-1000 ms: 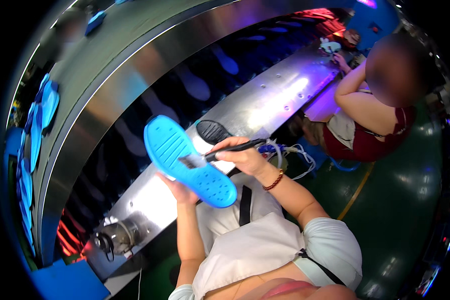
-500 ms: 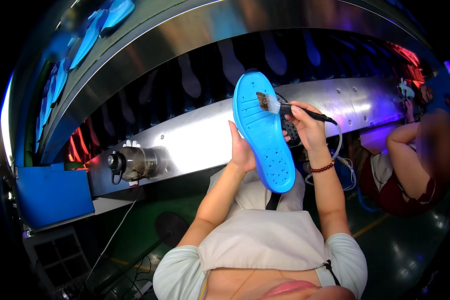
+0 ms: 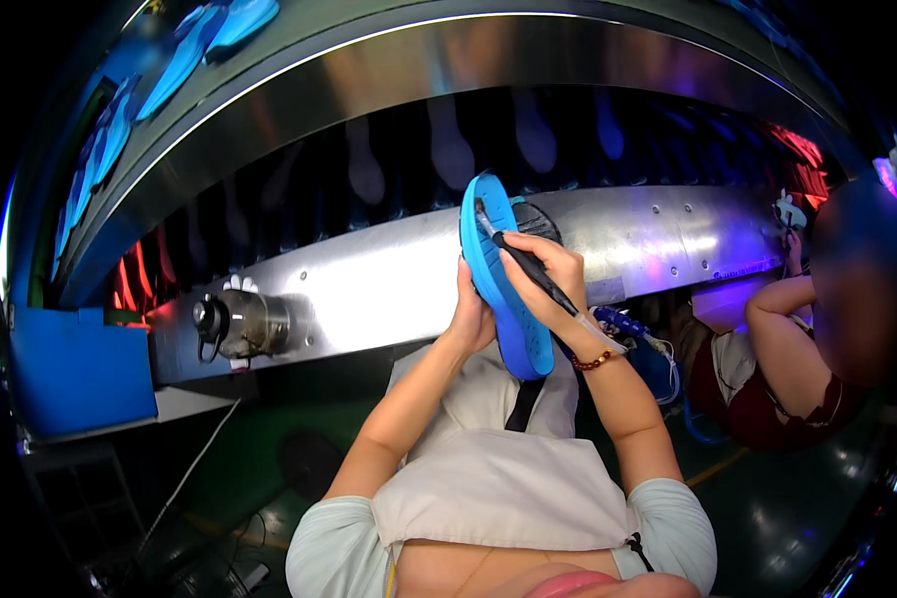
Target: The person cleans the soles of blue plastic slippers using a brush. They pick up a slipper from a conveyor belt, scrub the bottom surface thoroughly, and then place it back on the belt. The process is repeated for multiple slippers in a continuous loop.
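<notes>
A blue shoe sole [image 3: 513, 309] is tilted up on its side in front of me, its toe end pointing away. My left hand [image 3: 472, 311] is closed round its left edge, fingers partly hidden behind it. In my right hand [image 3: 551, 274] is a brush with a black handle [image 3: 531, 262] and a thin pale tube trailing from its end. The bristles touch the sole's inner face near the toe, along the left rim. Just behind the sole, a dark round object [image 3: 539, 223] rests on the metal ledge, mostly covered.
A dark bottle [image 3: 254, 324] with a black lid stands on the metal ledge [image 3: 359, 307] to the left. Beyond the ledge, several soles hang in a dark recess. More blue soles [image 3: 179, 70] lie at upper left. A co-worker [image 3: 807, 339] sits at the right.
The sole has turned from facing me to nearly edge-on. My right hand has brought the brush across to the sole's left rim near the toe, its handle now slanting down to the right.
</notes>
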{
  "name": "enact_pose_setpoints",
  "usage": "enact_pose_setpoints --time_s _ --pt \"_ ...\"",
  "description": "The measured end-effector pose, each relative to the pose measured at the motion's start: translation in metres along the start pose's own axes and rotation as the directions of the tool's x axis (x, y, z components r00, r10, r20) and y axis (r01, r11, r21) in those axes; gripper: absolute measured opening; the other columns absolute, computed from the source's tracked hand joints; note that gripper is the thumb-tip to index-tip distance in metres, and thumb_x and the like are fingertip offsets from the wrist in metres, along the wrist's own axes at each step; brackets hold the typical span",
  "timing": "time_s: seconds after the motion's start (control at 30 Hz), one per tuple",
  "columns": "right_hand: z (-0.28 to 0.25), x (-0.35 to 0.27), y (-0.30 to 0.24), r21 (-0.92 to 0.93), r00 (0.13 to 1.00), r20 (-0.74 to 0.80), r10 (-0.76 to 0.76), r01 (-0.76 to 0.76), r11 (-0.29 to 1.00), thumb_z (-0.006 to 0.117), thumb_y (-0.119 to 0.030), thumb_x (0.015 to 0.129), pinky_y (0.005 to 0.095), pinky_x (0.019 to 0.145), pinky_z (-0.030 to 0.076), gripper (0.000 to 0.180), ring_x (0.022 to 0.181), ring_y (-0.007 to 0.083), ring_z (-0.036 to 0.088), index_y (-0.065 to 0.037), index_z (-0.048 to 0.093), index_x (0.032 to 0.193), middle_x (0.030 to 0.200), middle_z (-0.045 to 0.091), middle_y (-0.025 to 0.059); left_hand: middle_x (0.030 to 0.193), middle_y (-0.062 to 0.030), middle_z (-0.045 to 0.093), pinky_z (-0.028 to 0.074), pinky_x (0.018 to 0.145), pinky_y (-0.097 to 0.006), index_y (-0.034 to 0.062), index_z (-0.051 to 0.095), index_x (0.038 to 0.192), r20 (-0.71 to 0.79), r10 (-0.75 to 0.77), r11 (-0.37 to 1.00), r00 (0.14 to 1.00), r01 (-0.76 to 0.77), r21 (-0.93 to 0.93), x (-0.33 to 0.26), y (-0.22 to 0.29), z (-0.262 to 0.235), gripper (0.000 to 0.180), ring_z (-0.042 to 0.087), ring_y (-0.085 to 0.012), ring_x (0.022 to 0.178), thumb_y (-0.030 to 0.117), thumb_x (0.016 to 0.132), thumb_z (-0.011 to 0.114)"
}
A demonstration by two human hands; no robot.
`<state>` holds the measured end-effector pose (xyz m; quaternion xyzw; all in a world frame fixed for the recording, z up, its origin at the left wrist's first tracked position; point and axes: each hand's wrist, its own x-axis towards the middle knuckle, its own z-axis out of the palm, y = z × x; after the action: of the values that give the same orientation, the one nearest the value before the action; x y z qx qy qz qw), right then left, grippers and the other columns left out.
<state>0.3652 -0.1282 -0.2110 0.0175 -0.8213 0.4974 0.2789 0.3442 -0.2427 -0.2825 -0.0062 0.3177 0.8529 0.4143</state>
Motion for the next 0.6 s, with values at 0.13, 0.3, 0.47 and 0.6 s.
enact_pose_setpoints --time_s 0.13,0.3,0.47,0.6 --pt "-0.008 -0.032 0.0 0.1 0.98 0.161 0.118 -0.135 0.986 0.067 -0.003 0.074 0.0284 0.072 0.051 0.02 0.081 0.0206 0.066 0.002 0.065 0.093 0.091 0.066 0.0153 0.132 -0.0118 0.042 0.034 0.101 -0.04 0.0097 0.031 0.137 -0.086 0.02 1.0 0.996 -0.021 -0.007 -0.003 0.008 -0.007 0.086 0.042 -0.0254 0.121 0.074 0.082 0.013" --pt "-0.036 -0.069 -0.015 0.075 0.869 0.492 0.051 -0.101 0.992 0.067 -0.002 0.072 0.0327 0.076 0.051 0.017 0.082 0.0268 0.066 0.003 0.065 0.088 0.089 0.066 0.0166 0.114 -0.02 0.054 0.045 0.089 -0.048 0.0053 0.039 0.13 0.055 -0.003 0.997 0.998 0.007 -0.073 -0.007 0.04 -0.024 0.097 0.054 -0.0326 0.104 0.079 0.077 0.006" --pt "-0.06 -0.015 -0.026 0.342 0.928 0.338 0.159 -0.278 0.897 0.066 -0.003 0.078 0.0223 0.069 0.049 0.018 0.078 0.0118 0.063 0.002 0.066 0.095 0.086 0.067 0.0081 0.117 -0.0229 0.052 0.044 0.089 -0.051 0.0055 0.034 0.135 0.195 -0.058 0.954 0.979 0.112 -0.279 -0.015 0.036 -0.007 0.1 0.055 -0.036 0.104 0.081 0.074 0.008" --pt "-0.039 0.016 -0.024 0.377 0.946 0.037 0.321 -0.311 0.873 0.062 -0.006 0.082 0.0231 0.068 0.049 0.018 0.074 0.0103 0.06 0.002 0.065 0.098 0.084 0.066 0.0072 0.122 -0.0217 0.049 0.043 0.093 -0.048 0.0052 0.034 0.134 0.428 -0.099 0.964 0.898 0.193 -0.181 -0.014 0.023 0.015 0.096 0.053 -0.0368 0.107 0.079 0.077 0.009"
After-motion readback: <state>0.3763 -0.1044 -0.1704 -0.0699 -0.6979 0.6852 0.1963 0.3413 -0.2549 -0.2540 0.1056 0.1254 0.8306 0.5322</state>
